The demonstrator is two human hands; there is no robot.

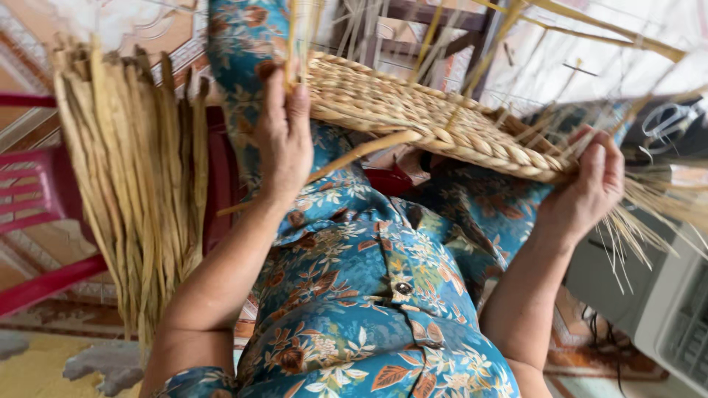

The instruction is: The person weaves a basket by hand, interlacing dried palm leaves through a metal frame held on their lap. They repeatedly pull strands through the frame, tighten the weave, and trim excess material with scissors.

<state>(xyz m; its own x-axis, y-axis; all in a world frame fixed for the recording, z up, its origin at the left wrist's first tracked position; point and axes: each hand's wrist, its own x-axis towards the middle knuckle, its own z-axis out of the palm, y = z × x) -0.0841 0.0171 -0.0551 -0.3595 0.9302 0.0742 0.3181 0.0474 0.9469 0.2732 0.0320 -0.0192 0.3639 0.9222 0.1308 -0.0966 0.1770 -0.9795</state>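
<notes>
A half-woven mat of pale straw lies across my lap, over blue flowered clothing. My left hand is at the mat's left edge, fingers closed on a few upright straw strands. One long strand runs slanting below the mat past that hand. My right hand grips the mat's right edge, where loose strand ends fan out sideways.
A thick bundle of dried reed strips hangs over a red plastic chair on the left. Scissors lie at the upper right. A white and grey appliance stands at the lower right. Wooden chair legs show beyond the mat.
</notes>
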